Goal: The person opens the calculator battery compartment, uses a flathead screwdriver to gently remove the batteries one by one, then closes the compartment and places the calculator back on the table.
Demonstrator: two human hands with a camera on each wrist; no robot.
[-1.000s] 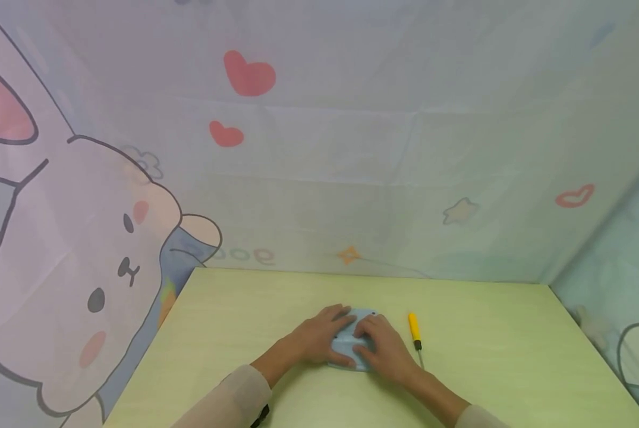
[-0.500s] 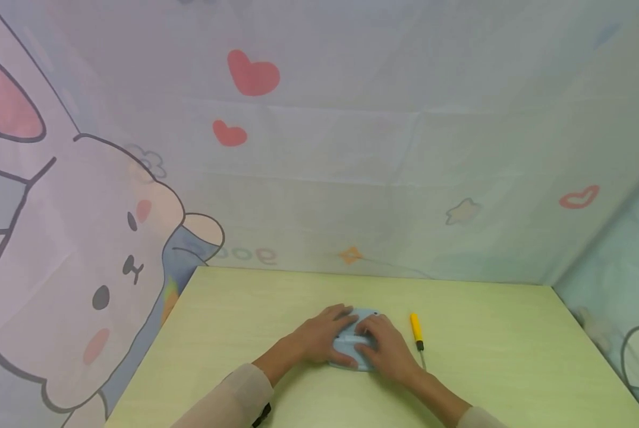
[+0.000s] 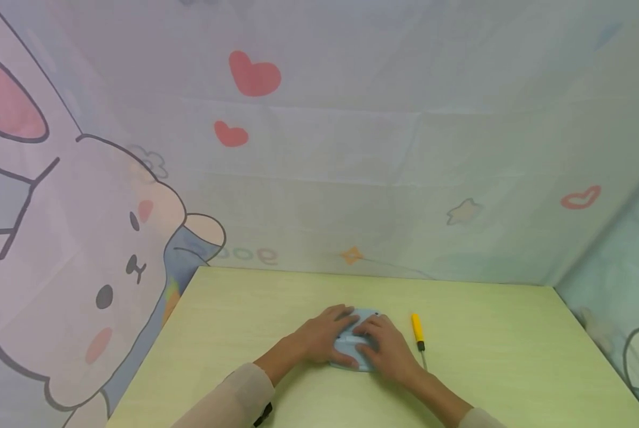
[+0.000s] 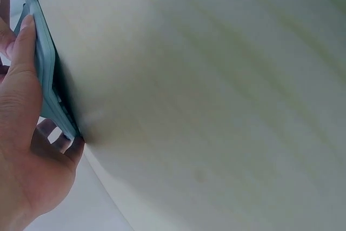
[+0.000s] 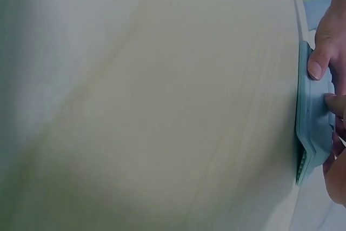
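Left hand (image 3: 321, 339): grip spread, holding blue case's (image 3: 349, 347) left side. Case on desk (image 3: 490, 351), toothed edge (image 5: 302, 160) seen only by wrist views. Right hand (image 3: 390, 352): grip curled, pinching case's middle. Yellow screwdriver (image 3: 416, 329) beside it, head view only.

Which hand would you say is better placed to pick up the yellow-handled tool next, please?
Probably the right hand: the yellow-handled tool lies just to its right, while the left hand, farther off, grips the blue object. The right hand touches that object too.
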